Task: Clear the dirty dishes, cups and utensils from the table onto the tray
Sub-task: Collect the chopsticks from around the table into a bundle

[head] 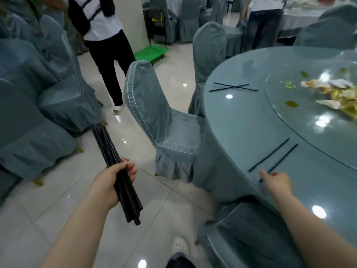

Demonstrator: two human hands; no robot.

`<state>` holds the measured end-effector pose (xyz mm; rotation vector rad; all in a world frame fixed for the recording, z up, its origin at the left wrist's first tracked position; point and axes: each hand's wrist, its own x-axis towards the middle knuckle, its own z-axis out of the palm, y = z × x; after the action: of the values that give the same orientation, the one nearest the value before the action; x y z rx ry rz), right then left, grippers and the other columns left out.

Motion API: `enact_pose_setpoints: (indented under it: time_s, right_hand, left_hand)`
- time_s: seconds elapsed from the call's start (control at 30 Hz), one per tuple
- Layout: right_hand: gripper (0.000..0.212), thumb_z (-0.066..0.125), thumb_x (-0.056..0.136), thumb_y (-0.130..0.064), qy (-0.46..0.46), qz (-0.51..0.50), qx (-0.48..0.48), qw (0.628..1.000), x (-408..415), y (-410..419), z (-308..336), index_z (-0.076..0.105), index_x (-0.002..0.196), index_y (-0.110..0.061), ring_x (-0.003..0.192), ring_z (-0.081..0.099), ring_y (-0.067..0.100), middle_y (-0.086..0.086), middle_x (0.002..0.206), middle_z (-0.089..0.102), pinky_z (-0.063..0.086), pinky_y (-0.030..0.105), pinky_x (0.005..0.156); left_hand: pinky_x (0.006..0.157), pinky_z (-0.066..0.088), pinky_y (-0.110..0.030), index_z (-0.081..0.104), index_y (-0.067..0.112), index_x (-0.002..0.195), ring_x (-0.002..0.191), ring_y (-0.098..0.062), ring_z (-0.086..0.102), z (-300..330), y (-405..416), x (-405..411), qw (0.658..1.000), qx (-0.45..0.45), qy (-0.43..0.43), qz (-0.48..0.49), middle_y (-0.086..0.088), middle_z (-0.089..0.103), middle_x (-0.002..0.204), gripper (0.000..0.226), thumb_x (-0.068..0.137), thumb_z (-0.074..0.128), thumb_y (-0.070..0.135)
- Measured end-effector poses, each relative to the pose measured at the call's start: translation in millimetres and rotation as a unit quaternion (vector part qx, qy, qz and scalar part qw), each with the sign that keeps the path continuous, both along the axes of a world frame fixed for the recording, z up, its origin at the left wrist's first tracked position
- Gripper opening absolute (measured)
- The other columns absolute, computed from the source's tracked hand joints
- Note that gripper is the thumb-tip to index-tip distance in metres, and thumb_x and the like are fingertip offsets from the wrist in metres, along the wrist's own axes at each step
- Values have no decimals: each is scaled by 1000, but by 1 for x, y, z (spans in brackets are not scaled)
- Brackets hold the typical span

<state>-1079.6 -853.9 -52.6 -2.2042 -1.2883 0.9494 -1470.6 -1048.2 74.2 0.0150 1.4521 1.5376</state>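
My left hand [117,180] grips a bundle of black chopsticks [108,147] out over the floor, left of the table. My right hand [278,180] lies on the edge of the round blue-grey table [241,122], its fingers pinching the near end of a black chopstick [280,163]. A second chopstick [268,154] lies parallel just left of it, with the hand's extended finger close to its near end. Farther along the table edge, a crossed pair of chopsticks [233,87] rests on the top. No tray is in view.
A glass turntable [309,120] holds food scraps and crumpled napkins [338,93]. Covered chairs stand around the table, one [160,117] between my hands and one [251,235] under my right arm. A person in black trousers [108,55] stands on the tiled floor beside a green cart [150,52].
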Motion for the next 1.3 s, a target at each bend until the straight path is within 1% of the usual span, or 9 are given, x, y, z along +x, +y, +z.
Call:
enact_pose_setpoints:
  time_s: [0.2,0.4,0.57,0.67,0.73,0.9,1.1,1.2,1.3]
  right_hand:
    - [77,65,77,-61,-70,-59,-54,994,-18,39,-10,56,110,9,101,59,40,27,109,61,50,45,82]
    - [50,56,88,-39,-141,-35,-102,984,-29,46,-8,62,108,6,104,56,40,27,115,58,49,40,84]
    - [18,59,85,-18,-180,21,-133,974,-35,49,5,55,76,-3,66,55,25,11,79,61,38,28,52]
    - [4,51,89,-9,-234,54,-157,958,-48,49,8,53,90,-6,76,57,25,8,86,58,42,29,59]
    - [14,44,93,-7,-253,69,-160,952,-57,47,6,48,106,-5,90,58,29,11,102,57,45,33,68]
    - [24,38,94,-9,-204,0,-190,960,-76,48,5,45,117,-4,103,57,32,15,118,54,47,38,81]
    - [24,39,95,-13,-98,-70,-116,986,-138,73,25,53,108,1,83,57,30,17,97,60,42,31,64]
    - [27,38,97,-14,-72,-44,-77,993,-188,97,58,53,116,0,100,59,35,20,113,61,46,34,76]
    - [31,36,96,-14,-50,-2,-11,999,-231,123,101,53,121,-7,95,59,28,14,114,60,47,33,78]
  left_hand:
    - [44,49,-19,55,11,84,46,-13,62,-13,77,-29,997,-56,36,-46,-2,60,56,15,96,47,5]
    - [43,51,-22,55,10,87,48,-14,63,-32,148,-28,988,-77,28,-132,-2,61,53,9,94,50,6]
    - [43,50,-20,57,12,87,48,-12,64,-44,204,-25,977,-82,-10,-197,-1,64,55,9,94,53,10]
    - [40,48,-18,59,11,83,41,-10,59,-47,231,-28,969,-90,-29,-227,1,62,51,12,94,53,10]
    - [37,43,-16,57,12,82,37,-8,53,-43,252,-34,964,-89,-34,-248,2,57,47,15,95,51,10]
    - [35,40,-15,56,12,83,34,-8,48,-24,314,-64,949,-83,-10,-304,1,54,47,15,96,49,9]
    - [37,43,-16,57,11,83,36,-10,52,-12,364,-86,934,-61,-20,-352,1,56,47,14,95,50,9]
    - [38,44,-17,58,10,84,39,-10,54,-11,378,-93,926,-58,-40,-371,0,57,49,13,95,52,10]
    - [41,47,-20,57,10,88,47,-12,59,-7,395,-96,922,-52,-75,-376,-1,61,53,8,95,53,11]
